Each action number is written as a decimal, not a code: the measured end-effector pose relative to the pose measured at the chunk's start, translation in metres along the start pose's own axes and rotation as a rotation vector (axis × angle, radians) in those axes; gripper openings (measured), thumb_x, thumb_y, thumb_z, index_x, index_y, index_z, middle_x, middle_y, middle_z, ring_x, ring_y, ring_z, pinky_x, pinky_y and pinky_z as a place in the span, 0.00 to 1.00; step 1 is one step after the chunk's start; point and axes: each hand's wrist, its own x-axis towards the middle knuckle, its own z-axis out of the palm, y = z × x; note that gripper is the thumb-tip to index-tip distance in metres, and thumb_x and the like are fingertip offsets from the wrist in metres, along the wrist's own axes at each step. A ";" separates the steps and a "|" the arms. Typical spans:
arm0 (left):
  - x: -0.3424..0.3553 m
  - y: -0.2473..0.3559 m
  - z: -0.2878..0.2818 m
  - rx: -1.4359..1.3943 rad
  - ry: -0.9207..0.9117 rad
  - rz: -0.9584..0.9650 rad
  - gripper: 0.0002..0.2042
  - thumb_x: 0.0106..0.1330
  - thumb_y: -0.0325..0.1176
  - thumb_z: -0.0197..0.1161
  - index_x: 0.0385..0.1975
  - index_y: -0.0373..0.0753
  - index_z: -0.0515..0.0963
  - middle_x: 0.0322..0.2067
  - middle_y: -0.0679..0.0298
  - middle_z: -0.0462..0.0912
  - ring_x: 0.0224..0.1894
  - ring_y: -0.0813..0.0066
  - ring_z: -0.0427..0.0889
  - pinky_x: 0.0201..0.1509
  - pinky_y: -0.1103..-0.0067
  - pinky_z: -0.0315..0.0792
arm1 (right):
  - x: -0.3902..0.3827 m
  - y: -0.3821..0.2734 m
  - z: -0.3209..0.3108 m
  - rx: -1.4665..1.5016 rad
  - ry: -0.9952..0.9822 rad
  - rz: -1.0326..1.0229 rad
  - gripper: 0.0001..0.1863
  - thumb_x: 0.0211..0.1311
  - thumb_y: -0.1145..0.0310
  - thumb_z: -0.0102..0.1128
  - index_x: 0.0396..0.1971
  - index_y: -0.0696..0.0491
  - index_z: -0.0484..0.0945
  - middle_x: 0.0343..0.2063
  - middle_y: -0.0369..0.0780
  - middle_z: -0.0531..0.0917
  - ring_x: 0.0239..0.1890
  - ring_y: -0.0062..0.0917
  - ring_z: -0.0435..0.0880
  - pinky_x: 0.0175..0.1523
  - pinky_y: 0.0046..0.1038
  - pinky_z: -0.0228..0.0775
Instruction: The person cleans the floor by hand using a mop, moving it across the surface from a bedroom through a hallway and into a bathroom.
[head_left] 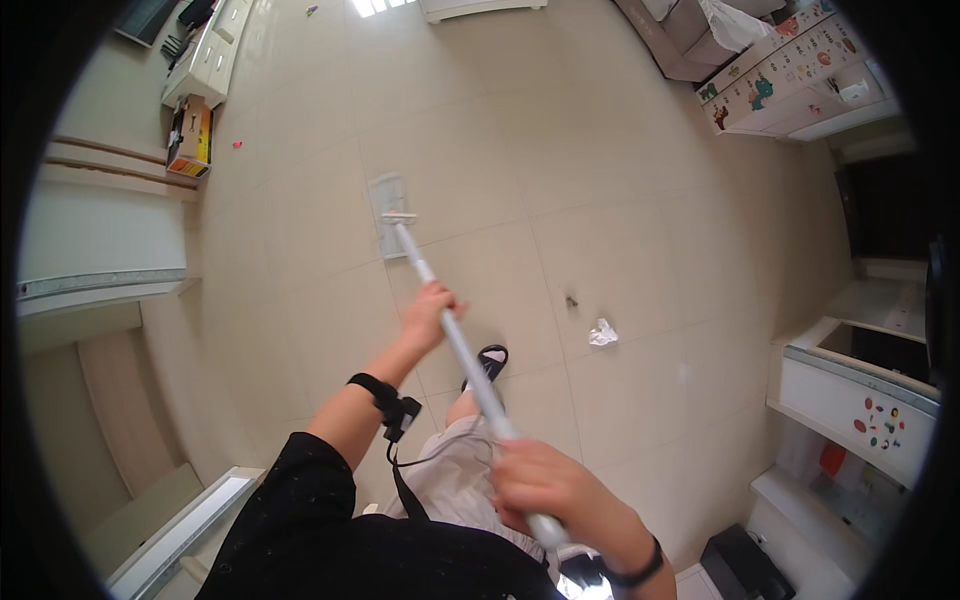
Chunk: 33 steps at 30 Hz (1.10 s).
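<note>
We look down from high on the person's head, through the left one of two cameras there, and we face the floor (650,230) in front. We see very wide, so straight lines bend near our round edge. The black shirt (320,545) and the right hand (540,485) are close to us. The left hand (430,312) is farther off, and the flat mop head (388,235) is farther still.

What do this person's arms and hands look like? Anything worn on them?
The left hand and right hand are gloveless. A short black sleeve covers the left upper arm; a black strap with a small black box circles that forearm. A black band rings the right wrist.
</note>
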 end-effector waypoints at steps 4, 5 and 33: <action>0.059 0.174 0.123 -0.254 -0.227 0.108 0.10 0.72 0.41 0.81 0.37 0.43 0.89 0.44 0.60 0.89 0.60 0.53 0.87 0.62 0.58 0.86 | -0.055 -0.066 -0.072 -0.315 0.396 0.177 0.18 0.55 0.88 0.78 0.22 0.51 0.76 0.27 0.38 0.84 0.40 0.37 0.93 0.66 0.54 0.85; 0.068 0.196 0.139 -0.270 -0.228 0.109 0.10 0.72 0.42 0.81 0.38 0.44 0.90 0.45 0.61 0.89 0.62 0.54 0.87 0.62 0.58 0.86 | -0.045 -0.070 -0.079 -0.307 0.368 0.161 0.18 0.55 0.88 0.78 0.22 0.51 0.76 0.27 0.38 0.84 0.40 0.37 0.93 0.66 0.54 0.85; 0.068 -0.048 -0.017 -0.446 0.283 -0.342 0.23 0.71 0.37 0.89 0.60 0.45 0.84 0.90 0.33 0.51 0.93 0.43 0.56 0.91 0.57 0.62 | 0.082 0.066 -0.100 0.078 0.296 -0.301 0.12 0.54 0.79 0.74 0.31 0.51 0.78 0.31 0.39 0.82 0.41 0.42 0.87 0.71 0.47 0.79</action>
